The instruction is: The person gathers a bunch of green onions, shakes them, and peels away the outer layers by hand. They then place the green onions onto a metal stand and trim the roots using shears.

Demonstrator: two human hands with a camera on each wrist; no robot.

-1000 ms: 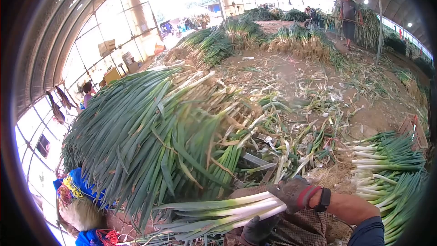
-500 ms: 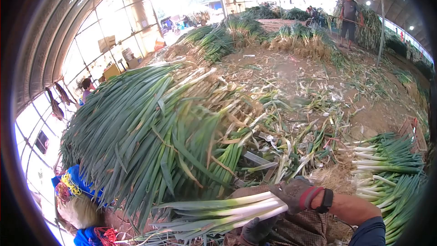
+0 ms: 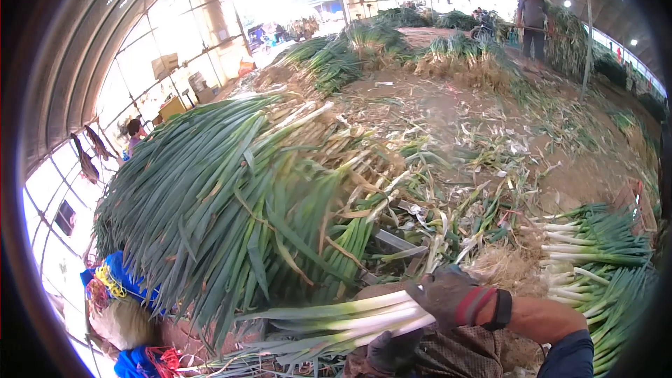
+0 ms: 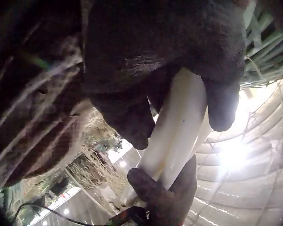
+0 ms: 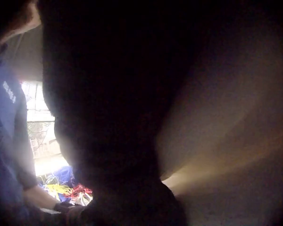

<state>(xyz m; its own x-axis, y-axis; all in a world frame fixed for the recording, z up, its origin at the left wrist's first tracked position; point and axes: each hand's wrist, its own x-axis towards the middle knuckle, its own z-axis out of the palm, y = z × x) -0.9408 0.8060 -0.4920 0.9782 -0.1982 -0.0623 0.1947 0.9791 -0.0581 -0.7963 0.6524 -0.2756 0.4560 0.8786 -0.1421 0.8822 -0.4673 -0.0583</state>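
Observation:
In the head view, a bunch of long green onions (image 3: 374, 317) lies across the lap, white ends to the right and green leaves to the left. My gloved right hand (image 3: 448, 297), with a red-banded cuff, grips the white ends from above. Below the stalks, my gloved left hand (image 3: 393, 351) holds the bunch from underneath, mostly hidden by it. Up close in the left wrist view, a white stalk (image 4: 179, 117) sits between the dark fingers (image 4: 222, 106) of the left hand, with right-hand fingers (image 4: 167, 195) around its lower end. The right wrist view is mostly dark.
A large heap of untrimmed green onions (image 3: 203, 189) rises at the left. Cleaned green onions (image 3: 595, 245) lie stacked at the right. Leaf scraps (image 3: 483, 161) litter the ground. Blue bags (image 3: 129, 283) with coloured ties sit lower left. A person (image 3: 533, 21) stands far back.
My right hand has shifted slightly left and closer over the white ends. The bunch and my left hand have moved a little left. The person at the back has moved slightly.

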